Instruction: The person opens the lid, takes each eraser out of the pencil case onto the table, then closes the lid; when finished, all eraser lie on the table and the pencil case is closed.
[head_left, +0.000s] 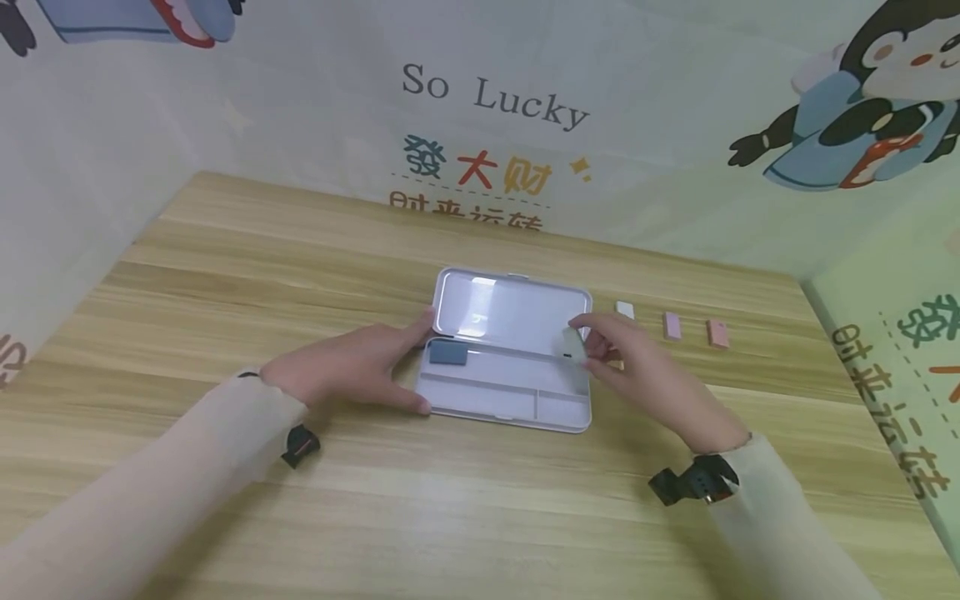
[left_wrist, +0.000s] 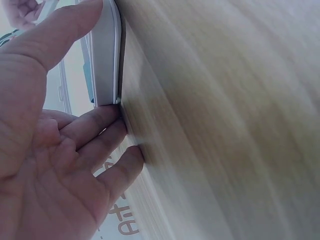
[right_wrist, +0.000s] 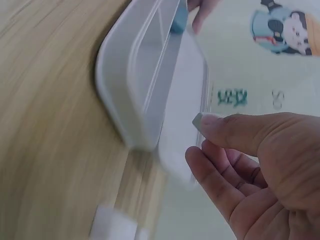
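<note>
A white pencil case [head_left: 480, 400] lies on the table with its lid [head_left: 517, 312] folded back. Inside, a blue-grey block [head_left: 447, 352] sits at the left end of the rear compartment. My left hand [head_left: 352, 367] holds the case's left end, thumb at the near corner and fingers by the hinge and lid edge. In the left wrist view, the case's wall [left_wrist: 106, 55] lies between thumb and fingers. Above the case's right side, my right hand [head_left: 630, 354] pinches a small pale green block [head_left: 573, 343]; mostly hidden by the thumb, its corner [right_wrist: 198, 121] shows in the right wrist view.
Right of the case stand a white block [head_left: 624, 310], a purple block [head_left: 672, 325] and a pink block [head_left: 717, 333] in a spaced row. Thin dividers split the case's tray. A printed cloth [head_left: 315, 108] hangs behind and beside the wooden table [head_left: 420, 517].
</note>
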